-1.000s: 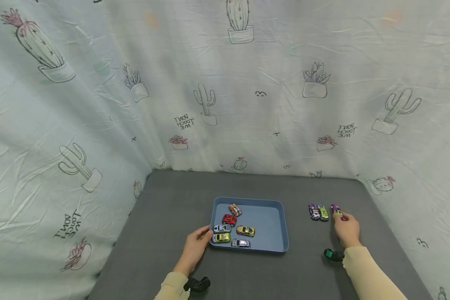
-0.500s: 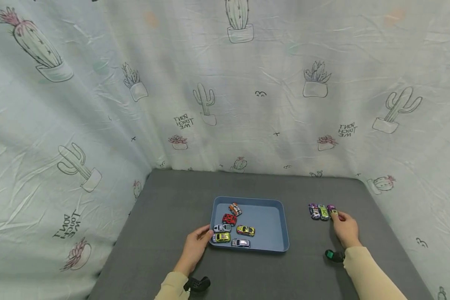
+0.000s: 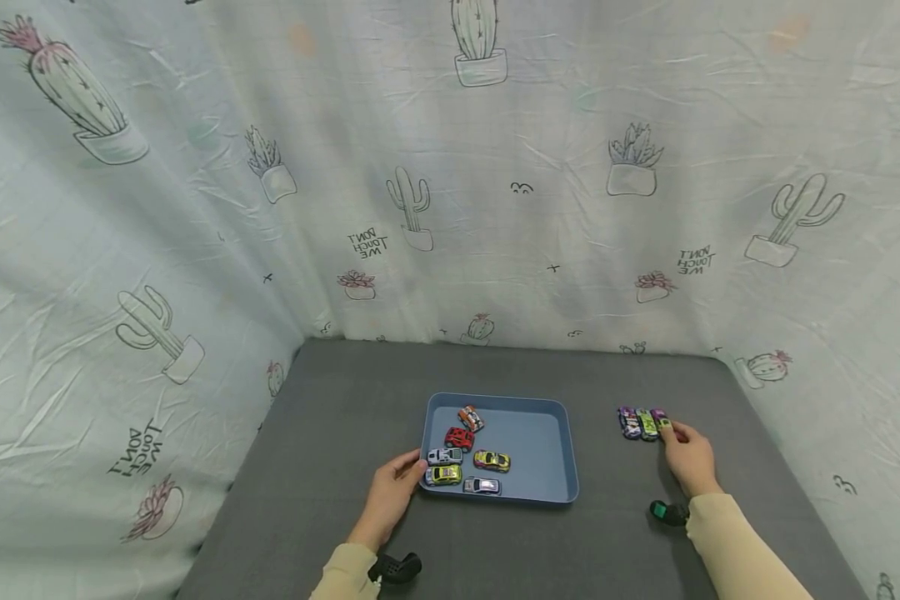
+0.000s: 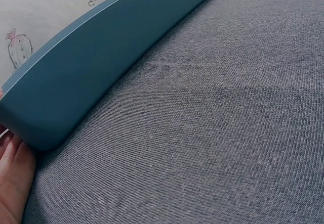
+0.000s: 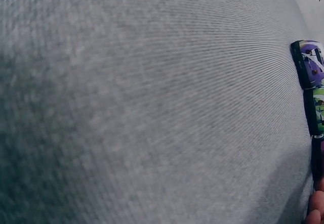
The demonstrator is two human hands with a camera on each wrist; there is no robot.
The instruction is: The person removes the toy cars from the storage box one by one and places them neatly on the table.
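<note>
My left hand [image 3: 390, 493] holds the blue tray [image 3: 536, 450] at its front left corner, thumb at the rim. In the left wrist view, the fingers [image 4: 17, 176] lie against the end of the tray wall [image 4: 76, 77]. At the right, my right hand [image 3: 692, 462] pinches a purple-and-yellow toy car [image 3: 661, 415], partly hidden by the fingers. That car stands side by side with a green toy car [image 3: 647, 426], which adjoins a purple-and-white toy car [image 3: 630, 423]. In the right wrist view, this row shows only at the right edge, with a few fingertips [image 5: 317, 204] below.
Inside the tray's left half lie several toy cars, among them an orange one [image 3: 470, 418], a red one [image 3: 459, 439] and a yellow one [image 3: 491, 461]. The grey table [image 3: 360, 392] is bounded by a cactus-print curtain [image 3: 555, 308] at the back and sides.
My right hand has slid the purple-and-yellow toy car leftward, closing the gap to the green car. My left hand and the tray have stayed in place.
</note>
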